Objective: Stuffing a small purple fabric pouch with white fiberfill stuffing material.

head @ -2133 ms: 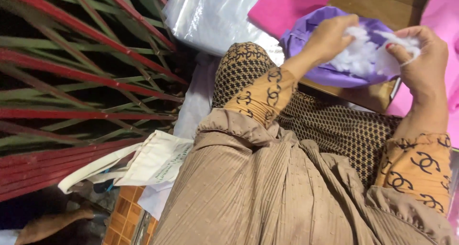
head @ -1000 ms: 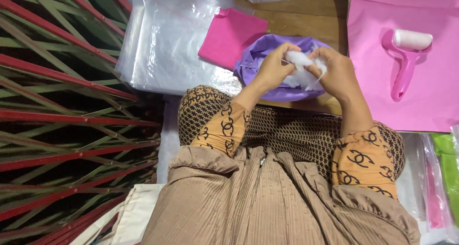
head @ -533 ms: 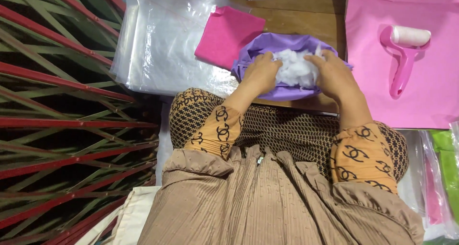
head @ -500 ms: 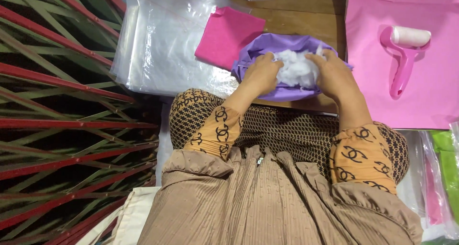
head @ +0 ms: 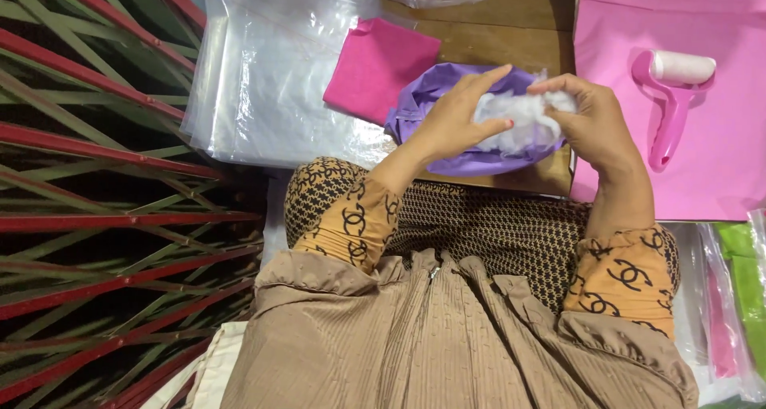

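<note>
From the head camera, looking straight down: both hands are up over the wooden desk (head: 487, 38), working a wad of fluffy white stuffing (head: 515, 118). The left hand (head: 455, 122) has its fingers stretched out and half open, fingertips resting on the left side of the white fluff rather than clamped around it. The right hand (head: 594, 122) is curled, thumb and fingers pinching the right end of the same tuft. So the stuffing sits between the two hands, just above a purple fabric pouch (head: 459, 158) that lies near the desk's front edge, right in front of the person's lap.

Touching the pouch at its upper left is a folded piece of magenta cloth (head: 375, 70). Further left, at the desk's left edge, lies a stack of clear plastic bags (head: 271, 82). On the right side of the desk there is a flat pink sheet (head: 718, 146), and on it, near the back, a pink-handled lint roller with a white roll (head: 674, 86), well apart from the right hand.

Off the right edge, more plastic-wrapped pieces in green and pink (head: 738, 297). To the left, red and green slats (head: 104, 217) fill the view.
</note>
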